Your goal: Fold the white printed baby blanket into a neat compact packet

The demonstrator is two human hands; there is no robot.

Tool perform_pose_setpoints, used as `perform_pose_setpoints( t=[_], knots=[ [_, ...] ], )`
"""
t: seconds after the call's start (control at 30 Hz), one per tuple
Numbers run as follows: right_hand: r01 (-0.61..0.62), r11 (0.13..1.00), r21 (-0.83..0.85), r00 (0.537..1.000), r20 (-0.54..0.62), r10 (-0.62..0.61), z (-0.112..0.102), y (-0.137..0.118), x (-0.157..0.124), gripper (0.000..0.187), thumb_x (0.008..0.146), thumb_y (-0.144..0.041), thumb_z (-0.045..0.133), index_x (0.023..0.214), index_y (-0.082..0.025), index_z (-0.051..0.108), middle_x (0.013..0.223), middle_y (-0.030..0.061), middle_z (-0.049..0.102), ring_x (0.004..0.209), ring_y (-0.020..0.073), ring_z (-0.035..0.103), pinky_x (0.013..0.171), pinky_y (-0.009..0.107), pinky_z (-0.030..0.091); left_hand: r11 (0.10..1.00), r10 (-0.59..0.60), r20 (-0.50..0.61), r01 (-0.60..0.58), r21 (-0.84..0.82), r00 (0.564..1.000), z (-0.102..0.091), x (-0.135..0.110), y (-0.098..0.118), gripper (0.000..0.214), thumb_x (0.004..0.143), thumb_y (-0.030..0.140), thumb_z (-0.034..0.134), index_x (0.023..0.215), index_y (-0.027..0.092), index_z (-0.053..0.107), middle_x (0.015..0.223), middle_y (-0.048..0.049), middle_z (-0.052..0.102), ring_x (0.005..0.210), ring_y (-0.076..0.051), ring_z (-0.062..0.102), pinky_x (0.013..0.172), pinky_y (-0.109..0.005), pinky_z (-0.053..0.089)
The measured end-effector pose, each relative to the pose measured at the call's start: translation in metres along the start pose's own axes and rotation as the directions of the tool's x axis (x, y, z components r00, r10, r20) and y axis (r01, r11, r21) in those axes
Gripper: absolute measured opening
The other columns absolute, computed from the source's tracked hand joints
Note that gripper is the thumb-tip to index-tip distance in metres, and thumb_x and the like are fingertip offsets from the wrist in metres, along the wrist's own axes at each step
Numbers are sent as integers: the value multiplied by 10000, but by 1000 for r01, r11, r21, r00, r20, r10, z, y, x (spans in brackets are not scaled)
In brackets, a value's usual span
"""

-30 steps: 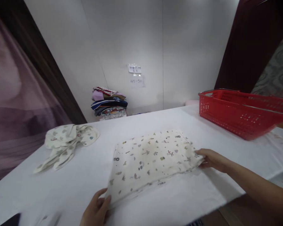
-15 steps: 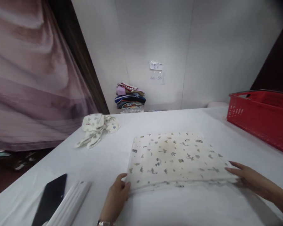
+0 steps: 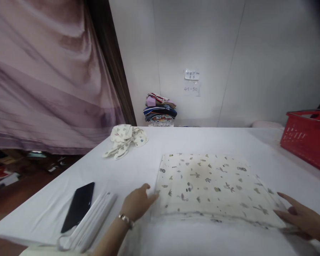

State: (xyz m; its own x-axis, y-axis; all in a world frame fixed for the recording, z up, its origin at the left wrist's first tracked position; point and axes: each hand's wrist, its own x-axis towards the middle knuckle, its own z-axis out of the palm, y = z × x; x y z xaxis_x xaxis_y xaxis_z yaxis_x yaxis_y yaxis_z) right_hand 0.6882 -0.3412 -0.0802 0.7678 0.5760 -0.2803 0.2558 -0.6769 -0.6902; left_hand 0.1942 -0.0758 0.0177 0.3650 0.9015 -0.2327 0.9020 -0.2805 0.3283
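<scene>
A folded cream cloth with small printed figures [image 3: 213, 186] lies flat on the white table [image 3: 202, 138]. My left hand [image 3: 137, 203] rests at its near left corner, fingertips touching the cloth's edge, fingers loosely stretched. My right hand [image 3: 300, 217] lies at the near right corner, fingers extended flat against the cloth's edge. Neither hand lifts the cloth. A bracelet shows on my left wrist.
A crumpled cloth of the same print [image 3: 125, 139] lies at the back left. A stack of folded clothes [image 3: 160, 113] stands by the wall. A red basket [image 3: 308, 137] is at the right. A black phone [image 3: 78, 205] and white sticks [image 3: 92, 222] lie near left.
The view has swung left, so the basket slid toward the right edge and the phone came into sight. Both hands stay at the cloth's near corners, their fingers now flatter.
</scene>
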Motion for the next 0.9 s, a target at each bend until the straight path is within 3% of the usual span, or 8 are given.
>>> perform_pose_setpoints(
  t=[0.07, 0.17, 0.27, 0.33, 0.47, 0.6, 0.8, 0.9],
  knots=[
    [128, 971, -203, 987, -67, -144, 2, -14, 5, 750, 577, -571, 649, 1245, -299, 443, 967, 199, 626, 736, 321, 622, 688, 476, 495, 998, 67, -79, -66, 7, 995, -7, 17, 11, 526, 755, 563, 402, 1115, 200, 525, 989, -93, 662, 907, -256, 601, 767, -366, 418],
    [352, 851, -390, 903, -97, -418, 20, -59, 7, 697, 702, -603, 498, 1289, -241, 397, 1302, 155, 462, 1149, 315, 471, 978, 429, 377, 971, 238, -169, -239, 13, 957, 1, 53, 45, 628, 778, 568, 376, 1245, 156, 453, 1288, -118, 506, 1155, -239, 473, 950, -350, 355],
    [533, 703, -471, 787, -27, -616, 53, -106, 12, 687, 781, -597, 354, 1329, -182, 350, 1437, 92, 290, 1304, 274, 273, 1071, 417, 258, 919, 394, -150, -383, 92, 907, 22, 92, 78, 761, 788, 627, 288, 1344, 111, 342, 1463, -106, 250, 1346, -253, 176, 1092, -381, 154],
    [577, 614, -538, 750, 53, -659, 73, -121, 21, 684, 800, -579, 321, 1345, -166, 338, 1461, 76, 235, 1340, 265, 172, 1087, 441, 196, 930, 354, -98, -339, 144, 930, 36, 113, 87, 833, 778, 660, 239, 1379, 85, 264, 1493, -108, 123, 1366, -275, 47, 1104, -435, 58],
    [505, 585, -634, 822, 149, -549, 92, -111, 46, 650, 797, -555, 312, 1304, -163, 419, 1441, 92, 278, 1343, 277, 148, 1074, 500, 156, 959, 259, -40, -251, 133, 965, 56, 135, 78, 936, 738, 726, 131, 1404, 70, 170, 1497, -118, 58, 1364, -291, -24, 1098, -464, 30],
    [487, 620, -615, 846, 157, -509, 91, -96, 60, 657, 784, -576, 321, 1293, -178, 440, 1440, 84, 281, 1341, 266, 160, 1073, 485, 175, 960, 262, -50, -255, 114, 964, 61, 138, 69, 961, 715, 751, 90, 1406, 89, 174, 1500, -105, 57, 1365, -281, -40, 1101, -455, 10],
    [502, 649, -571, 822, 84, -563, 86, -134, 77, 608, 796, -565, 337, 1267, -203, 462, 1436, 91, 294, 1341, 264, 161, 1075, 483, 172, 975, 207, -87, -198, 105, 974, 46, 153, 82, 948, 717, 746, 68, 1401, 104, 202, 1497, -105, 74, 1367, -281, -22, 1087, -509, -19],
    [443, 661, -605, 863, 88, -498, 86, -143, 91, 641, 806, -574, 325, 1308, -184, 413, 1445, 90, 274, 1343, 261, 158, 1079, 495, 137, 972, 203, -109, -187, 139, 973, 45, 165, 80, 918, 733, 727, 95, 1401, 108, 205, 1497, -92, 73, 1367, -279, -8, 1095, -479, -25]
  ],
)
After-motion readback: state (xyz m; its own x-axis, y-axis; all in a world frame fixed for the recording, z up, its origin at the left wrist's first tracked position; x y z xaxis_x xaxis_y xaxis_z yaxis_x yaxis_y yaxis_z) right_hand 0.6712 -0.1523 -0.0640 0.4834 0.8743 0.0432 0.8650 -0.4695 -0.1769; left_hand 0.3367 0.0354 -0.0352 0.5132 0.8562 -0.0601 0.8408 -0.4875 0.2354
